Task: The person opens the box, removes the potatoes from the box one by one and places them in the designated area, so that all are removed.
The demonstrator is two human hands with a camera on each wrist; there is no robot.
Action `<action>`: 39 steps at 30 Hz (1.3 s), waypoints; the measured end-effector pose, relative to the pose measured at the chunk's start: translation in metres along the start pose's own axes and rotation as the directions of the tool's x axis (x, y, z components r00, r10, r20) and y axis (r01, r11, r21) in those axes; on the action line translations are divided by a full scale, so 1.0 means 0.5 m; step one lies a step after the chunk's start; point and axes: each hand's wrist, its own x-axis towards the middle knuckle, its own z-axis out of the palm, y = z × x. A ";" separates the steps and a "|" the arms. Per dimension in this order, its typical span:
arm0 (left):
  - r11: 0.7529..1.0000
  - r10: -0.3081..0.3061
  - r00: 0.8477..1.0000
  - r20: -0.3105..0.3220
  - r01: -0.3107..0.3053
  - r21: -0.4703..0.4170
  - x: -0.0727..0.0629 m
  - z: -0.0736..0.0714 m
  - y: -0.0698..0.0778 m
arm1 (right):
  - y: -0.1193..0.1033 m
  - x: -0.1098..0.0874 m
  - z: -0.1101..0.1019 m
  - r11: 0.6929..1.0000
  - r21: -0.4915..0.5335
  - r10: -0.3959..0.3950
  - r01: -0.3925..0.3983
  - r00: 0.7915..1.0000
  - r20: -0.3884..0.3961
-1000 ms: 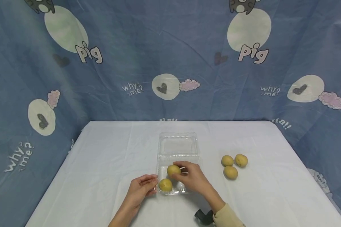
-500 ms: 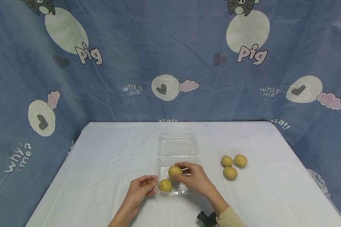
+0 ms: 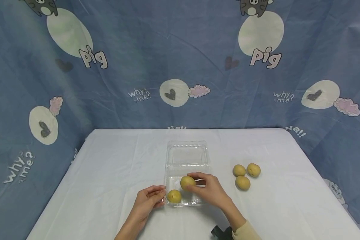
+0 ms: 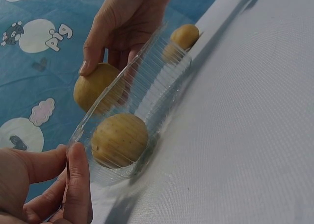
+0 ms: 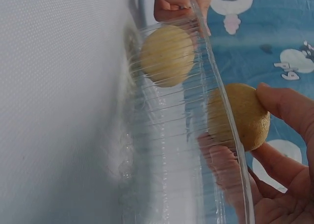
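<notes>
A clear plastic clamshell box (image 3: 188,200) lies with its hinged lid (image 3: 187,153) laid back on the white table. My left hand (image 3: 150,201) pinches the box's left rim between thumb and fingers, as the left wrist view shows closely. One yellow potato (image 4: 119,140) sits in the box's near left corner. Thumb and fingers of my right hand (image 3: 210,190) hold a second potato (image 5: 239,117) at rim height, over the middle of the box. In the right wrist view the box's ribbed wall partly covers that potato and some fingers.
To the right of the box, three more potatoes (image 3: 243,183) lie grouped on the white tablecloth (image 3: 114,166). A dark object (image 3: 222,232) shows by the right sleeve at the bottom. Behind the table hangs a blue printed curtain (image 3: 138,66).
My right hand has shifted slightly to the right over the box, carrying its potato. The left hand stays at the rim, and the other potatoes lie as before.
</notes>
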 end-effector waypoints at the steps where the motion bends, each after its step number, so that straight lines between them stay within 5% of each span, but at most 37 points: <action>1: 1.000 0.000 1.000 0.000 0.000 -0.001 0.000 0.000 0.000 | 0.000 -0.001 -0.001 1.000 0.000 0.003 -0.003 1.000 0.000; 39: 1.000 0.002 1.000 0.011 -0.002 -0.001 -0.002 -0.001 0.003 | 0.008 -0.028 -0.031 0.996 0.041 0.075 -0.074 0.997 -0.014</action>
